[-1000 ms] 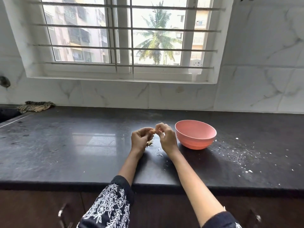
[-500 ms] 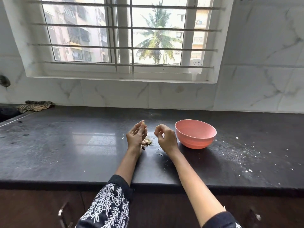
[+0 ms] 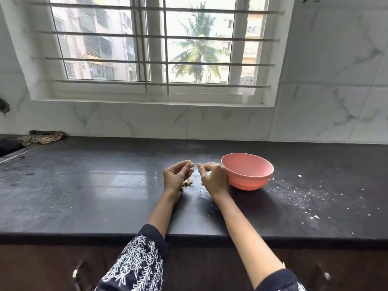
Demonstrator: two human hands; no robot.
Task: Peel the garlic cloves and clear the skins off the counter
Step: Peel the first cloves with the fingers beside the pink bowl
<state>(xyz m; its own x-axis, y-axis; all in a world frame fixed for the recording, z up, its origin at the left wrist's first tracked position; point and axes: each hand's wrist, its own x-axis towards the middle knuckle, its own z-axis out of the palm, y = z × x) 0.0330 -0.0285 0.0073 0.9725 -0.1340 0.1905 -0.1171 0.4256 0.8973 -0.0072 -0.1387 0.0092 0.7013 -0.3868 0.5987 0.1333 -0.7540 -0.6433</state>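
My left hand (image 3: 176, 177) hovers over the black counter (image 3: 84, 196) and pinches a small pale garlic clove (image 3: 189, 162) at its fingertips. Just right of it, my right hand (image 3: 214, 178) has its fingers curled, thumb and forefinger pressed together. Whether a scrap of skin sits between them is too small to tell. A little pile of garlic skins (image 3: 187, 182) lies on the counter under my left hand. More bits of skin (image 3: 203, 197) lie near my right wrist. A pink bowl (image 3: 247, 172) stands beside my right hand; its inside is hidden.
White flecks of skin (image 3: 302, 198) are scattered over the counter right of the bowl. A striped cloth (image 3: 42, 138) lies at the back left by the wall. The tiled wall and barred window rise behind the counter. Cabinet handles (image 3: 76, 271) show below the front edge.
My hands were joined on the clove, then drew apart, the left one opening over the skin pile. Now the fingertips are close together again, with the clove at my left fingertips.
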